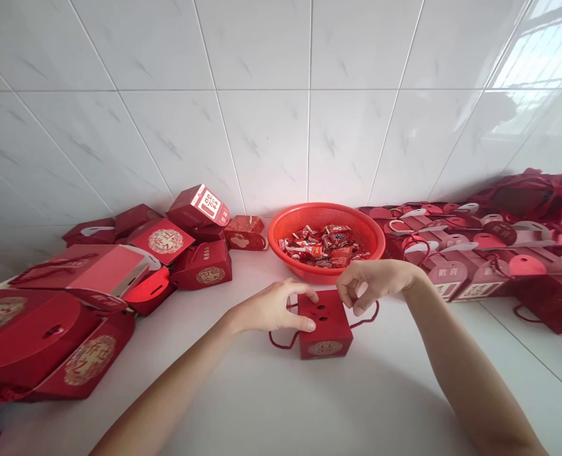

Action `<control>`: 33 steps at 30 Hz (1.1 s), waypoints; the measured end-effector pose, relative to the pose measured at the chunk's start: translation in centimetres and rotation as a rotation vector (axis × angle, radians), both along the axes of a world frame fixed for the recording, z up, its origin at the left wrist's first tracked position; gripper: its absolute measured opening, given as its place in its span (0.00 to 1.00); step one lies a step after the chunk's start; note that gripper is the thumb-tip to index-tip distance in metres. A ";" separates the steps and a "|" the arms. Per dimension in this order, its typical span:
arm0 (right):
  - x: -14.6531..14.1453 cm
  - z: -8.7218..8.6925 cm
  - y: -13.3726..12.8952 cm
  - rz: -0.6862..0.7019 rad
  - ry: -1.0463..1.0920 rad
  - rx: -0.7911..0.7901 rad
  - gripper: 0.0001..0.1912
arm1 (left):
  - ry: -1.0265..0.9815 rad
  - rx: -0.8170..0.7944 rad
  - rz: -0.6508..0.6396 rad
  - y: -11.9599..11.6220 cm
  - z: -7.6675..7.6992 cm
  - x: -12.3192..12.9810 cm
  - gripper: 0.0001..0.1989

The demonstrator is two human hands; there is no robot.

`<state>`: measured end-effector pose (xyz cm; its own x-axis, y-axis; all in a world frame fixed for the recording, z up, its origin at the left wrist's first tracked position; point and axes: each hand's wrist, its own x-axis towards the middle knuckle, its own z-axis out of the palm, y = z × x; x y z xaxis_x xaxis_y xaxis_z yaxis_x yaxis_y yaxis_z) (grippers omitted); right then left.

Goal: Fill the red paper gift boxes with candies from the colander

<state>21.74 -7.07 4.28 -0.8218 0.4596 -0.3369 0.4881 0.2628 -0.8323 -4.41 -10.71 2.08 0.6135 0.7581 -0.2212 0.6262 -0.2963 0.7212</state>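
A small red gift box (324, 329) with a gold round emblem on its front stands upright in front of me. Its top has two holes, and a red cord (283, 345) loops out at both sides. My left hand (274, 307) holds the box from the left, with thumb and fingertips on its top. At the upper right corner is my right hand (373, 282), its fingers curled in a pinch close to the top edge. What sits between those fingers, if anything, is hidden.
Just behind the box stands a red plastic basket (277, 244) with several wrapped candies (328, 246). Red boxes (91, 269) are piled on the left. Rows of open-topped red boxes (466, 269) fill the right, beside a dark red bag (537, 193). A tiled wall (262, 145) rises behind.
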 end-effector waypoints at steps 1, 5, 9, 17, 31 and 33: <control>0.1 0.4 -0.3 -0.028 0.051 -0.014 0.18 | -0.001 0.008 0.015 -0.2 0.1 0.1 0.27; 0.1 2.1 -1.9 -0.206 0.299 -0.043 0.17 | 0.011 0.039 0.090 -1.0 0.2 0.4 0.25; -0.5 2.8 -3.2 -0.272 0.398 -0.056 0.14 | -0.100 -0.028 0.102 -1.8 0.9 0.3 0.25; -1.8 3.9 -5.3 -0.362 0.286 0.123 0.12 | -0.729 -0.251 -0.061 -3.5 3.8 -0.7 0.40; -5.1 3.6 -9.0 -0.607 -0.116 0.723 0.09 | -0.761 -0.216 -0.121 -4.8 3.1 0.5 0.41; -3.7 4.3 -9.4 -0.676 -0.069 0.741 0.12 | -0.717 -0.162 -0.057 -4.5 3.0 0.3 0.35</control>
